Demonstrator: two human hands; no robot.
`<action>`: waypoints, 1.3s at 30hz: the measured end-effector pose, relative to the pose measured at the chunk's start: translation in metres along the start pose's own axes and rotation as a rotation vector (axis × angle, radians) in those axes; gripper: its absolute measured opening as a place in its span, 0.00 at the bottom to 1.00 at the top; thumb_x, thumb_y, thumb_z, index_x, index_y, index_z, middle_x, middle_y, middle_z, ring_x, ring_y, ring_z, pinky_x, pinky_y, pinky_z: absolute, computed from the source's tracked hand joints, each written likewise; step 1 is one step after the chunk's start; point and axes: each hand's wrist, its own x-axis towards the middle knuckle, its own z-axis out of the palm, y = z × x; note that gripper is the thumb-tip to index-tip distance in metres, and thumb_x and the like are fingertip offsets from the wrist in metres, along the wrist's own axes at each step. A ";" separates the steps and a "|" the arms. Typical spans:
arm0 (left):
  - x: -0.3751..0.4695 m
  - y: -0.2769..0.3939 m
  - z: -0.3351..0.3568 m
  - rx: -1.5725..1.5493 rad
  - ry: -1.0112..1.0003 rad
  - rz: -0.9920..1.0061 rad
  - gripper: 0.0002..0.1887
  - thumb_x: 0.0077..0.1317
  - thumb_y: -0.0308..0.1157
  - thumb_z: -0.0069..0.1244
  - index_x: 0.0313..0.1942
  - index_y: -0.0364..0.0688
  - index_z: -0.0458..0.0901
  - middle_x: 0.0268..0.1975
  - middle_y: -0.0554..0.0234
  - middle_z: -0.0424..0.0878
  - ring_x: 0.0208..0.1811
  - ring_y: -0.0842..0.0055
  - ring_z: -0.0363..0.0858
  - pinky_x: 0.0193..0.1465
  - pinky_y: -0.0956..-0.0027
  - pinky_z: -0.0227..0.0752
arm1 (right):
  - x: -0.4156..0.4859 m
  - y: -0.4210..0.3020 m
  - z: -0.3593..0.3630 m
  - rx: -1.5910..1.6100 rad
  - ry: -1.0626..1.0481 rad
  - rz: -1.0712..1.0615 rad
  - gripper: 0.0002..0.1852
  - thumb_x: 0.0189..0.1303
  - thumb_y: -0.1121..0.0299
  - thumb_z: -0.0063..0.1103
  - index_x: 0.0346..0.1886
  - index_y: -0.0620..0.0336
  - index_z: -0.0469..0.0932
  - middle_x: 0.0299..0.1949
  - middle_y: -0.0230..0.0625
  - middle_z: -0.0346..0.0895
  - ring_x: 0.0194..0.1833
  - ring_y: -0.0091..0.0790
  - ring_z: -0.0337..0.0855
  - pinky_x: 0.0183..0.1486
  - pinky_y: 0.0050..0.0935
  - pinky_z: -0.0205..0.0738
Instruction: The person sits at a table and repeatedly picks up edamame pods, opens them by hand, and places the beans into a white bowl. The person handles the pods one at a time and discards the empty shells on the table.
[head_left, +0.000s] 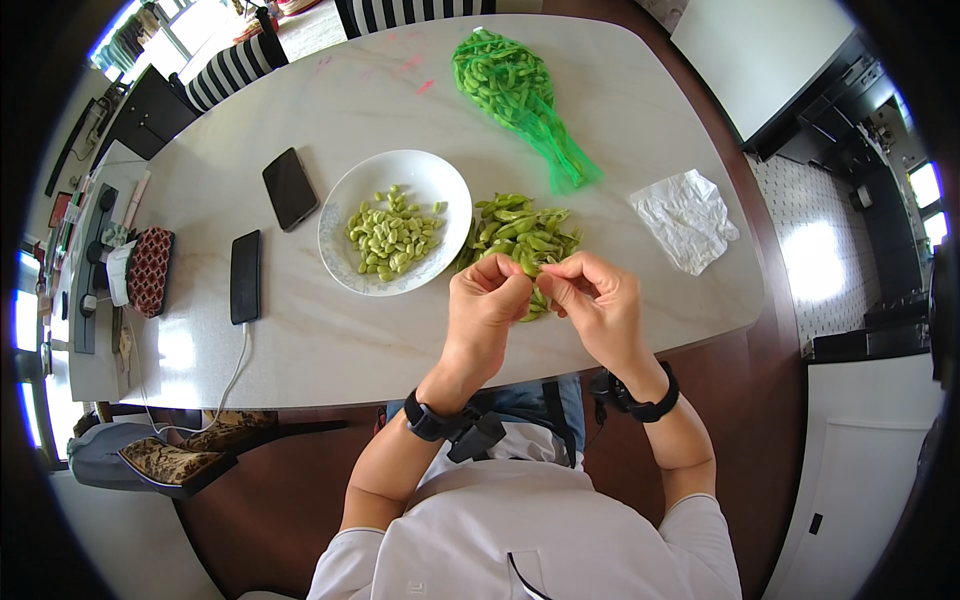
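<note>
Between the fingertips of my left hand (489, 304) and my right hand (596, 300) is a green edamame pod (531, 267), pinched from both sides. Just beyond my hands lies a loose pile of edamame pods (529, 229), partly hidden by my fingers. To the left of the pile, a white bowl (442, 259) with a faint pattern on its rim holds many shelled green beans (394, 234). Farther back, a green mesh bag (510, 79) full of pods lies on its side, its narrow end towards the pile.
A crumpled white tissue (686, 221) lies on the table (360, 349) at right. Left of the bowl are a black smartphone (290, 189) and another dark phone (245, 276) with a white cable (241, 360). A red patterned pouch (151, 271) stands near the left edge.
</note>
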 end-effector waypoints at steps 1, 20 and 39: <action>-0.001 -0.001 0.002 0.017 0.007 0.024 0.07 0.65 0.18 0.53 0.30 0.41 0.77 0.25 0.75 0.75 0.23 0.89 0.67 0.28 0.79 0.57 | 0.000 -0.001 -0.001 0.058 -0.002 0.061 0.06 0.70 0.74 0.67 0.36 0.65 0.83 0.30 0.31 0.83 0.29 0.20 0.80 0.30 0.22 0.73; 0.000 -0.004 0.009 -0.175 -0.201 -0.133 0.08 0.75 0.32 0.57 0.48 0.40 0.77 0.32 0.68 0.82 0.31 0.83 0.79 0.35 0.75 0.72 | 0.003 -0.005 0.003 -0.006 -0.031 0.012 0.06 0.77 0.74 0.55 0.39 0.63 0.74 0.28 0.27 0.77 0.26 0.18 0.79 0.28 0.22 0.72; 0.001 -0.001 -0.001 -0.063 -0.085 -0.023 0.14 0.73 0.24 0.54 0.57 0.36 0.78 0.42 0.62 0.86 0.34 0.82 0.79 0.37 0.77 0.71 | 0.008 0.006 -0.010 0.052 0.036 0.024 0.06 0.78 0.71 0.56 0.41 0.62 0.75 0.31 0.24 0.76 0.31 0.13 0.75 0.34 0.16 0.69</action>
